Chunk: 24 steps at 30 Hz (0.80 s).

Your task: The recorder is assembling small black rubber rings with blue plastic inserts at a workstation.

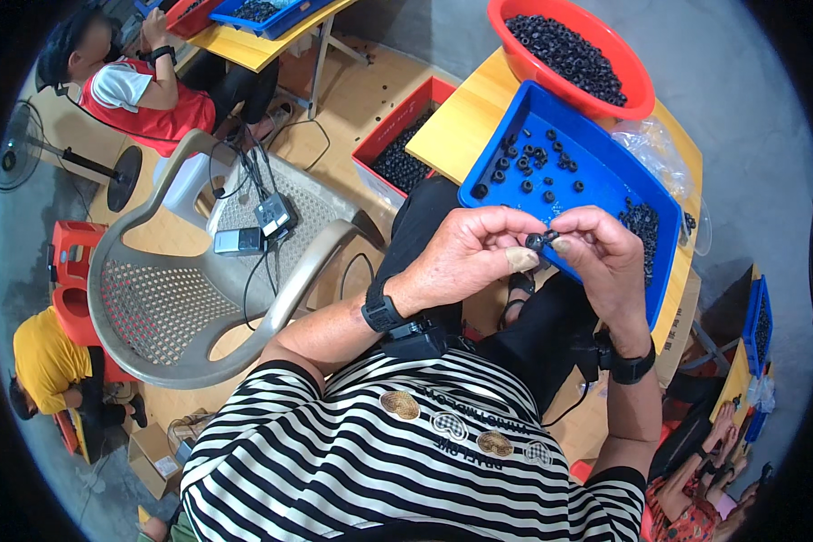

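Above the near edge of a blue tray (596, 135), my two hands meet at the fingertips. Between thumb and forefinger, my left hand (474, 248) pinches a small black ring-shaped part (535, 242); its thumb tip wears a tan covering. My right hand (610, 262) is closed too, with its thumb and forefinger on the same part's right side. Whether a second small piece sits in the right fingertips is too small to tell. Several loose black ring-shaped parts (528, 163) lie in the tray, and a heap of tiny dark pieces (641, 230) fills its right end.
A red basin (643, 77) heaped with black parts stands behind the tray on a yellow table (461, 126). A red bin (363, 149) of black parts is on the floor. Left is a plastic armchair (167, 298) with cables and devices. Other people sit around.
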Each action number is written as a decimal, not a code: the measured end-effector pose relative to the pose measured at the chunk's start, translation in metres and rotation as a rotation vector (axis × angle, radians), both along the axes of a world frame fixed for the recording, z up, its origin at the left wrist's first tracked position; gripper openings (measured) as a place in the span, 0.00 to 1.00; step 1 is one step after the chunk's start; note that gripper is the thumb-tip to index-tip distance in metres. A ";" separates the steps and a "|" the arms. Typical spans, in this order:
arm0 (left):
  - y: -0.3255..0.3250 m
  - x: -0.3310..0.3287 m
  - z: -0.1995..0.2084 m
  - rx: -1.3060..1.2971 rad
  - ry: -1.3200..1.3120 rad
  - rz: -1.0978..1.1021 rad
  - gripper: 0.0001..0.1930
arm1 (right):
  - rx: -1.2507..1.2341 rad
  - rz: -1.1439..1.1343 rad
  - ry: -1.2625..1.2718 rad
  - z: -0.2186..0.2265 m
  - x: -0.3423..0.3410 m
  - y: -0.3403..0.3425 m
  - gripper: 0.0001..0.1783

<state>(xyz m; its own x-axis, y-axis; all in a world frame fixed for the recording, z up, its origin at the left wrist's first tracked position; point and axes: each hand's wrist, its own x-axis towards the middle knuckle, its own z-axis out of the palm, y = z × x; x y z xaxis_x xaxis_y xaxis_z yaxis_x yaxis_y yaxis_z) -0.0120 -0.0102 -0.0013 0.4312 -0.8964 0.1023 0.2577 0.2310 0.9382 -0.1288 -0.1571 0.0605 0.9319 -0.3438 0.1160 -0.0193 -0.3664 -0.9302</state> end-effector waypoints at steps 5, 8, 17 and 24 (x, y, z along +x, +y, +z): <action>0.002 0.003 0.000 -0.006 -0.019 -0.018 0.14 | -0.093 -0.002 -0.020 -0.004 0.003 0.001 0.08; 0.002 0.003 -0.005 0.006 -0.059 0.010 0.15 | -0.146 0.029 -0.086 -0.007 0.005 0.002 0.08; 0.004 -0.001 -0.005 -0.040 -0.133 0.117 0.15 | -0.375 0.002 -0.201 -0.015 0.008 0.010 0.10; 0.005 0.002 -0.002 -0.036 0.139 -0.016 0.13 | -0.203 -0.008 -0.200 -0.021 0.007 0.013 0.10</action>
